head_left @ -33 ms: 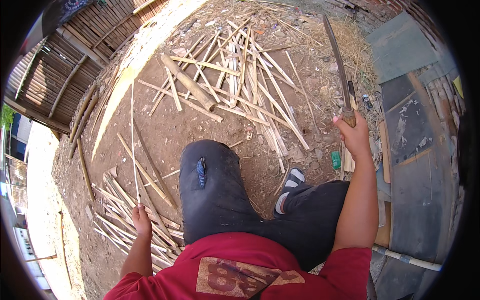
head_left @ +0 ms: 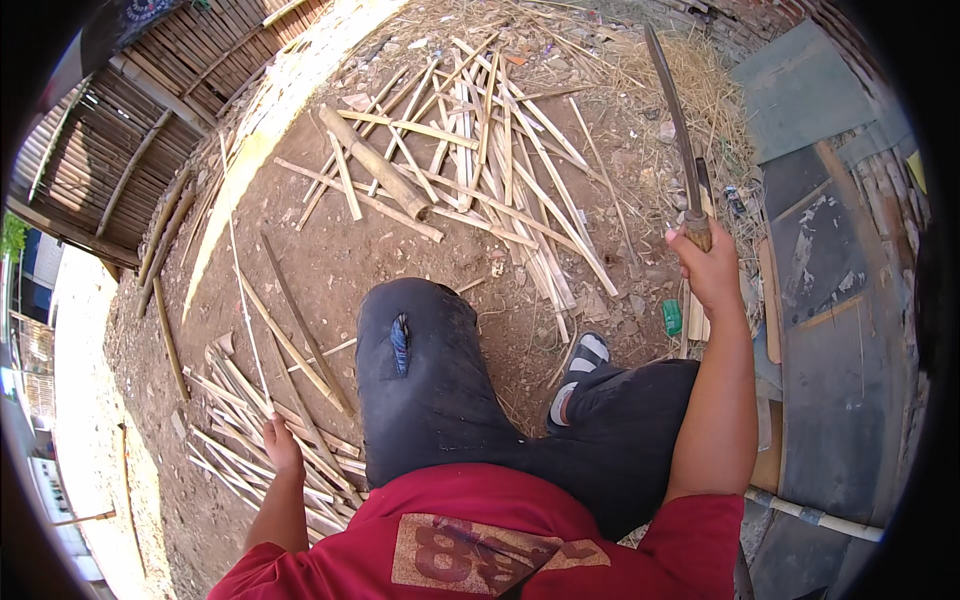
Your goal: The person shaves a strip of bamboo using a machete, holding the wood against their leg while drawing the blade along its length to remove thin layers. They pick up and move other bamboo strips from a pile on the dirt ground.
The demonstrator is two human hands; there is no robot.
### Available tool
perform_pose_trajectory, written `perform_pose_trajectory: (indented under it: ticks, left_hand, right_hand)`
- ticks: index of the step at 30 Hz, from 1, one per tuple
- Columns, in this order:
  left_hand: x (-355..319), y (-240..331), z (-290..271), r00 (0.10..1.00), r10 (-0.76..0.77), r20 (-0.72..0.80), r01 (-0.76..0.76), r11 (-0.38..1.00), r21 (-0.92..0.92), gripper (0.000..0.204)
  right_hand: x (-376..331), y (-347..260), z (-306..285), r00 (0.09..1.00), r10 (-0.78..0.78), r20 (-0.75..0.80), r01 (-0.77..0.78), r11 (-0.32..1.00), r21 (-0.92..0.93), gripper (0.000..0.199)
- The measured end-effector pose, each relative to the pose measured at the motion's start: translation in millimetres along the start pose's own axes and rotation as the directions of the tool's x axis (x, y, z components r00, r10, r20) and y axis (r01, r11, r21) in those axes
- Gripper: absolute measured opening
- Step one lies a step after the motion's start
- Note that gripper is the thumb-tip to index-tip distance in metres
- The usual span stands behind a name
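Person wearing red short-sleeved shirt (head_left: 480,540), sleeves ending above elbows, forearms showing bare. Faded tan print patch sitting across shirt front, edges cracking. Dark, near-black trousers (head_left: 440,390) covering both legs, fabric looking dusty and worn. Small tear on raised knee (head_left: 400,345), blue showing through. Dark sandal with pale straps (head_left: 580,375) showing on one foot. Left hand (head_left: 283,447) and right hand (head_left: 708,268) going gloveless, wrists bare.

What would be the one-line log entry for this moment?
right hand: grips long machete, raised | left hand: on split bamboo strips | seated on dirt ground
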State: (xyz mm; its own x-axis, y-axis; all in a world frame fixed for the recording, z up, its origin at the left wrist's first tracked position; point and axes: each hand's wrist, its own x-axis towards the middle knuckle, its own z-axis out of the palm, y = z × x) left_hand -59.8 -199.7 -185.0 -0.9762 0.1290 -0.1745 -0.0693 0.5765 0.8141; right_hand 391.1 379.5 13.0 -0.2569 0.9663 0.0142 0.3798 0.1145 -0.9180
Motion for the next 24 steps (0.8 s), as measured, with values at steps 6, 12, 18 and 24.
perform_pose_trajectory:
  ticks: [6,12,18,24]
  left_hand:
    - [15.7,-51.5,12.5,0.965,-0.022,-0.26,0.175,0.793,0.583,0.084]
    - [79.0,-11.2,91.5,0.96,0.137,0.244,-0.202,0.943,0.265,0.068]
    - [83.1,243.7,235.1,0.727,0.321,0.608,-0.363,0.93,-0.056,0.052]
    - [40.7,410.3,402.2,0.333,0.514,0.79,-0.806,0.59,-0.044,0.055]
  right_hand:
    - [-3.4,-13.6,1.3,0.999,0.024,-0.021,-0.024,1.0,0.02,0.024]
    - [1.3,-7.4,-10.6,0.999,0.023,-0.042,-0.022,1.0,0.01,0.023]
    - [9.0,-11.5,-13.9,0.983,0.154,-0.096,-0.123,0.955,0.268,0.021]
    - [27.0,-0.6,-13.9,0.975,0.186,-0.123,-0.08,0.807,0.586,0.024]
